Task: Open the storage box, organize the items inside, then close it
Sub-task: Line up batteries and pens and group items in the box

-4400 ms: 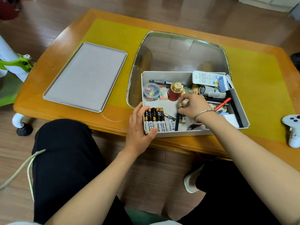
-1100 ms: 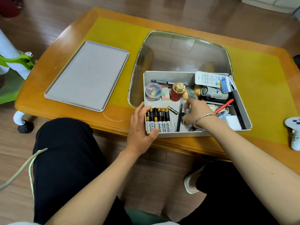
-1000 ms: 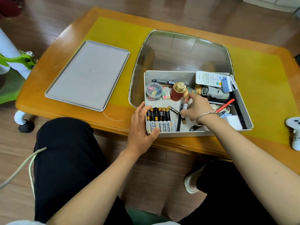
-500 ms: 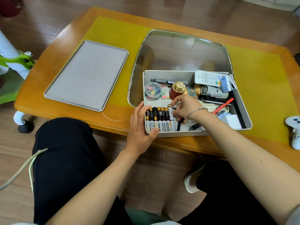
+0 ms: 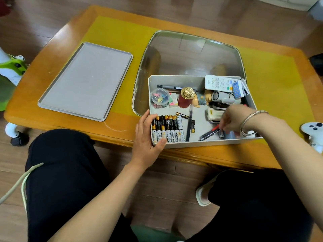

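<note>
My left hand (image 5: 146, 137) lies at the near left corner of the storage box (image 5: 176, 79). The thumb is hooked over the front rim and the fingers are curved up along the left wall, gripping that corner. The left forearm is bare and runs up from the lower left. My right hand (image 5: 231, 120) is inside the box at its right side, palm down, fingers curled downward; the fingertips are blurred, so I cannot tell whether they hold anything. A bracelet (image 5: 251, 120) sits on my right wrist. The right forearm comes in from the lower right.
</note>
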`<act>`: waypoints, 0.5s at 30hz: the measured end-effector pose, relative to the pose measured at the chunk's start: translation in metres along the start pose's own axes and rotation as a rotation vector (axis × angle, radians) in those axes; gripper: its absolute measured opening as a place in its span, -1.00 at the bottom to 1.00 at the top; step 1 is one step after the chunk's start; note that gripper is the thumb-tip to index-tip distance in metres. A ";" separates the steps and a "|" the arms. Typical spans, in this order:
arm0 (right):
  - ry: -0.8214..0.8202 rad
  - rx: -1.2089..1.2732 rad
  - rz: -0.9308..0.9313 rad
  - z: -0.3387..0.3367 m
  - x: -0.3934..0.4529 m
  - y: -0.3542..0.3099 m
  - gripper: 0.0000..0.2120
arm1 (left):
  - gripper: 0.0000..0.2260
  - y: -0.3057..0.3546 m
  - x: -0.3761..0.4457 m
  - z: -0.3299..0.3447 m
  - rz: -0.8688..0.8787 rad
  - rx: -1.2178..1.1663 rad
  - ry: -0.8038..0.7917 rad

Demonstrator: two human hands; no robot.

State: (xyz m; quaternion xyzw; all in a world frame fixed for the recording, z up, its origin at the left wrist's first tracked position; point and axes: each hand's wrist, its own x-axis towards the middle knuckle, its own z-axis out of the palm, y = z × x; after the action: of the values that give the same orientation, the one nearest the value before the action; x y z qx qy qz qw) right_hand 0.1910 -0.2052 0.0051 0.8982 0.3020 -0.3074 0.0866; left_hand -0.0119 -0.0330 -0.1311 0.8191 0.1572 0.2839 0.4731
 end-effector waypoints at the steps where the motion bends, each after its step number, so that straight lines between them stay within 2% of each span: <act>1: -0.054 -0.043 0.013 0.004 0.001 0.001 -0.83 | -0.38 0.000 0.000 0.000 0.000 0.000 0.002; 3: -0.089 -0.112 0.010 0.014 0.008 0.002 -0.78 | -0.38 -0.001 0.000 0.000 -0.002 -0.005 0.005; 8: -0.034 -0.154 -0.004 0.023 0.021 0.003 -0.66 | -0.39 0.000 0.000 0.000 0.003 -0.005 0.000; 15: -0.122 -0.207 -0.031 0.028 0.024 -0.002 -0.75 | -0.38 0.001 0.000 0.001 0.010 -0.014 0.009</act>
State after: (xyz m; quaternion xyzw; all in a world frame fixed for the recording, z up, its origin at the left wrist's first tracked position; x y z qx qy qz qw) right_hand 0.1910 -0.2012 -0.0316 0.8594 0.3400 -0.3300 0.1924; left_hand -0.0113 -0.0339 -0.1310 0.8153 0.1533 0.2910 0.4765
